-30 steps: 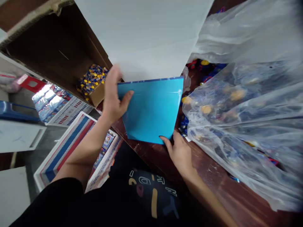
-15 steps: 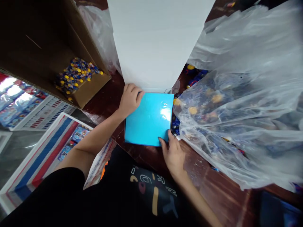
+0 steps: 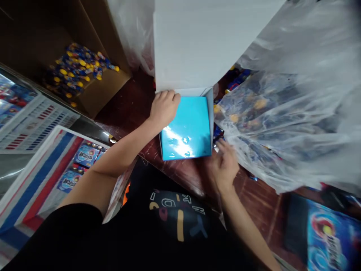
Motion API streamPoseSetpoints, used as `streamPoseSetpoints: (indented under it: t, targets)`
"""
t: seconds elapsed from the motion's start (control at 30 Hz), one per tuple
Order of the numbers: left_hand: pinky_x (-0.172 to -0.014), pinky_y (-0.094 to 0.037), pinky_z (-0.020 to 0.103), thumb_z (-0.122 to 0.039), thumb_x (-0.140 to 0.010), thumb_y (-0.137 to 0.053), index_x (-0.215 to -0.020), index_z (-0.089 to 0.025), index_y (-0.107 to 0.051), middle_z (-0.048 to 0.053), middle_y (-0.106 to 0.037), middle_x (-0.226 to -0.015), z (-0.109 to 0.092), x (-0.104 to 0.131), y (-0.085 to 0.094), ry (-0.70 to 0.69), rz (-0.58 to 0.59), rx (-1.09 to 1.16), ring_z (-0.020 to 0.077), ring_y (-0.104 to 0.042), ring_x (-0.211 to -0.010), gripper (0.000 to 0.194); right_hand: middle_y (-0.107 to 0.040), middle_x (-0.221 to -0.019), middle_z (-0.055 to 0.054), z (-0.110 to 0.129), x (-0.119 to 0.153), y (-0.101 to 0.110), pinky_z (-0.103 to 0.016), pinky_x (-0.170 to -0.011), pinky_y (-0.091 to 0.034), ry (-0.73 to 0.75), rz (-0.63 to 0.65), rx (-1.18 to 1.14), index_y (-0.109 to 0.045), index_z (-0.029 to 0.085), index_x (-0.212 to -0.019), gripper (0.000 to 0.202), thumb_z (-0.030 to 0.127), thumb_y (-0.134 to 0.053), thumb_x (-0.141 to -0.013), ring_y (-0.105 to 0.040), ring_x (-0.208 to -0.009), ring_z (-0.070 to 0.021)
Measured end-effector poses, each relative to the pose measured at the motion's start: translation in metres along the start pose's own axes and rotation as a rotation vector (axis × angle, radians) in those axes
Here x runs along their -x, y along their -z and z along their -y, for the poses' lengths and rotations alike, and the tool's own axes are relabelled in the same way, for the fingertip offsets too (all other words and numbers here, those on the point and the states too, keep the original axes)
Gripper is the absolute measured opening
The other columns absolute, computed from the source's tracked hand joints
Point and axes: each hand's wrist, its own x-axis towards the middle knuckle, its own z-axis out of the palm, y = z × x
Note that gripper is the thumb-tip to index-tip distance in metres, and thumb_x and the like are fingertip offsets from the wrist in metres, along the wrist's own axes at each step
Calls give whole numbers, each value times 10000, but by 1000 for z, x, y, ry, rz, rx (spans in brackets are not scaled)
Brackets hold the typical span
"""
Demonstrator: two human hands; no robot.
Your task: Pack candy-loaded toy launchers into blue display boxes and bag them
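A box with a glossy bright-blue panel [image 3: 186, 128] stands on the dark red-brown surface, its tall white lid [image 3: 211, 41] raised at the back. My left hand [image 3: 166, 108] is closed over the box's upper left edge, near the base of the lid. Right of the box and apart from it is my right hand [image 3: 226, 165], smeared by motion. Its fingers point toward small blue wrapped pieces beside the box, and I cannot make out whether they hold anything. A white inner side wall shows along the box's right edge.
A large cardboard carton [image 3: 104, 90] at the left holds many blue-and-yellow pieces [image 3: 79, 67]. Below it stands a crate with a striped lining [image 3: 42, 169] and printed packs. A clear plastic bag [image 3: 270, 124] of similar pieces spreads on the right. A printed blue box [image 3: 329, 233] lies lower right.
My right hand has let go of the box's lower right corner and moved off to the right. My left hand stays on the box edge. The view has shifted.
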Motion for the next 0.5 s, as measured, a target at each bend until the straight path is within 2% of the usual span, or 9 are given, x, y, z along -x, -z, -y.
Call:
streamPoseSetpoints:
  t: [0.07,0.1,0.17,0.2,0.27,0.37,0.43,0.5]
  targets:
    - [-1223,-426,522,-447,-1203,-304,-1287,-191,-722,170,-686,-1378,19,8,0,10,-151,149,312,-597,-1375,498,-756,-1345,-152,-15,-21,15,-596,-1210,-556,-62,-138,-5,-699,194,-1371,350,232,-451,-1127,-729,-1319,-272]
    - [-1279,-376,526,-524,-1203,-268,-1363,-206,-687,156,-644,-1462,32,12,0,59,-240,213,295,-529,-1468,550,-749,-1324,-146,-21,-32,21,-587,-1171,-574,-88,-192,-13,-693,209,-1370,336,269,-465,-1130,-723,-1306,-276]
    - [-1351,-275,536,-684,-1171,-267,-1474,-235,-601,113,-587,-1549,60,14,-5,216,-389,352,262,-389,-1587,636,-735,-1288,-132,-24,-58,24,-561,-1118,-592,-74,-213,-39,-686,229,-1342,308,327,-482,-1133,-711,-1281,-273]
    - [-1362,-261,532,-771,-1129,-335,-1482,-248,-582,92,-593,-1543,72,13,-10,292,-429,471,256,-369,-1598,678,-733,-1275,-123,-20,-73,19,-554,-1123,-584,-34,-182,-51,-686,234,-1319,300,349,-479,-1136,-704,-1275,-267]
    - [-1319,-364,504,-925,-988,-488,-1403,-253,-619,75,-654,-1455,86,8,-23,380,-396,742,270,-470,-1533,801,-727,-1284,-123,0,-104,-3,-544,-1156,-559,79,-68,-94,-683,230,-1299,318,403,-467,-1142,-684,-1293,-262]
    - [-1131,-560,447,-997,-865,-586,-1210,-235,-695,87,-736,-1274,80,3,-40,453,-287,1035,293,-676,-1313,843,-643,-1473,-173,51,-145,-58,-562,-1258,-469,209,194,-121,-616,196,-1455,508,552,-444,-1135,-585,-1438,-297]
    - [-1056,-600,413,-979,-874,-597,-1158,-231,-704,85,-749,-1216,68,4,-43,511,-324,1137,271,-725,-1207,808,-590,-1546,-198,84,-162,-94,-611,-1315,-375,208,336,-79,-579,169,-1517,622,622,-460,-1109,-511,-1499,-346]
    - [-1024,-605,375,-959,-860,-647,-1117,-232,-702,70,-745,-1170,58,9,-37,552,-388,1221,239,-733,-1131,773,-605,-1524,-190,109,-169,-121,-685,-1342,-269,149,407,-31,-593,172,-1508,651,647,-524,-1068,-491,-1485,-382]
